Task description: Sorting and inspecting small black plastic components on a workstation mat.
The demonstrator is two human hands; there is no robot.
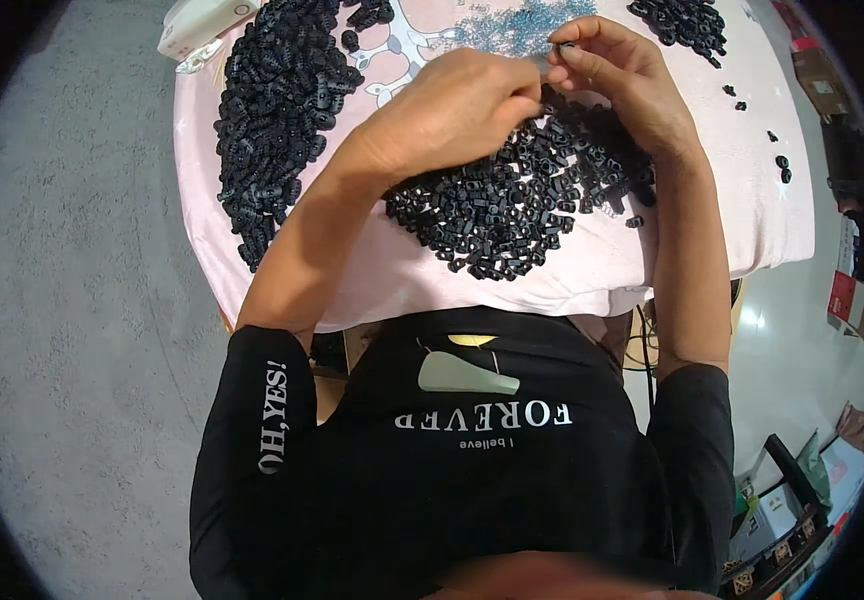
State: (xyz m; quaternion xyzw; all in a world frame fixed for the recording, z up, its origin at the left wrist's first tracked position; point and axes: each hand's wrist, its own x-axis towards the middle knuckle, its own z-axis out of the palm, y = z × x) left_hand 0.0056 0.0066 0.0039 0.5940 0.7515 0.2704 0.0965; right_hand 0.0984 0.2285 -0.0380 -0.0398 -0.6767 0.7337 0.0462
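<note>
My left hand (452,112) is closed, its fingertips pinched close to my right fingers. Whatever it holds is hidden from the head view. My right hand (637,85) pinches a small black plastic part (565,47) between thumb and forefinger. Both hands are raised over a middle pile of small black plastic pieces (507,215), some with holes through them. Beyond the fingers lies a scatter of tiny shiny bluish pieces (512,28), too small to name.
A pink patterned cloth (752,215) covers the table. Larger dark ridged pieces (277,120) form a long heap at the left. More black parts (687,25) lie at the far right, with a few strays nearer. A white box (197,25) stands at the far left corner.
</note>
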